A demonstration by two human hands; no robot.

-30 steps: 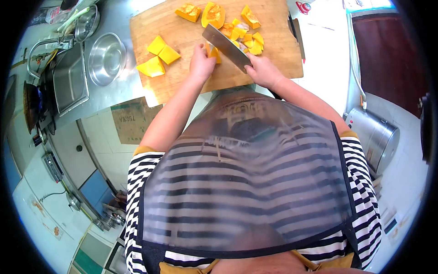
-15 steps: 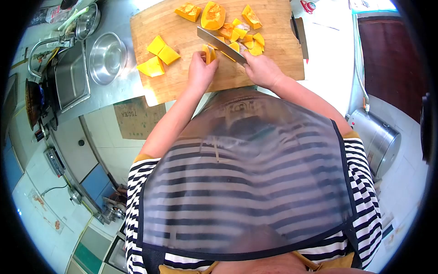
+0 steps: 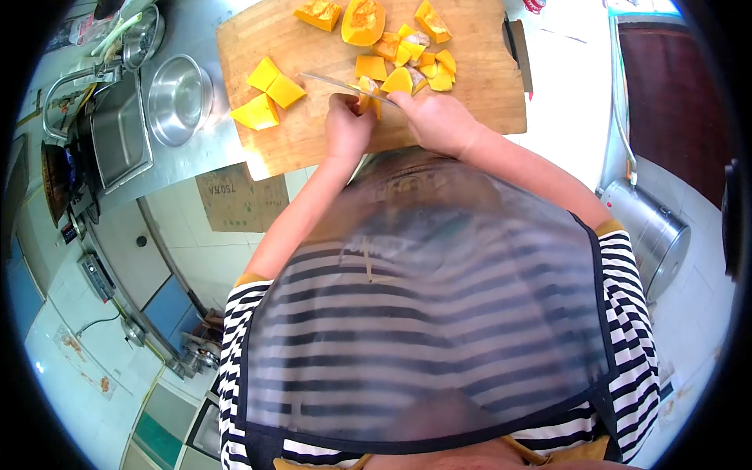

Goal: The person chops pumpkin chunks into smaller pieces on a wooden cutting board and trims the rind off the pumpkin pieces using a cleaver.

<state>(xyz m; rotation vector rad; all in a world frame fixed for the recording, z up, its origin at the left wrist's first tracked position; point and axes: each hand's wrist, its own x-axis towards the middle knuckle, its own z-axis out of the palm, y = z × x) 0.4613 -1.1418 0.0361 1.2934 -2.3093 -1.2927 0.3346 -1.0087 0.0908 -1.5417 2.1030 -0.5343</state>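
Observation:
My left hand [image 3: 348,127] is closed on a small pumpkin piece [image 3: 368,93] near the front of the wooden cutting board [image 3: 313,149]. To its right, my right hand [image 3: 439,121] grips the knife [image 3: 345,84], whose blade is seen nearly edge-on and reaches left across the held piece. Just behind the blade sits a square pumpkin chunk [image 3: 370,67]. Several small cut pieces [image 3: 441,77] are heaped behind my right hand. Larger orange chunks [image 3: 256,112] rest at the board's left, and a seeded pumpkin piece [image 3: 363,21] is at the back.
Left of the board, a round metal bowl [image 3: 179,100] stands on the steel counter beside a sink [image 3: 121,129]. A wok [image 3: 56,182] is at the far left. On the right are a white surface [image 3: 560,86] and a metal cylinder [image 3: 654,235] below it.
The knife has turned from showing its broad face to nearly edge-on and moved left over the held piece. A square chunk now shows behind the blade. My right hand has shifted left.

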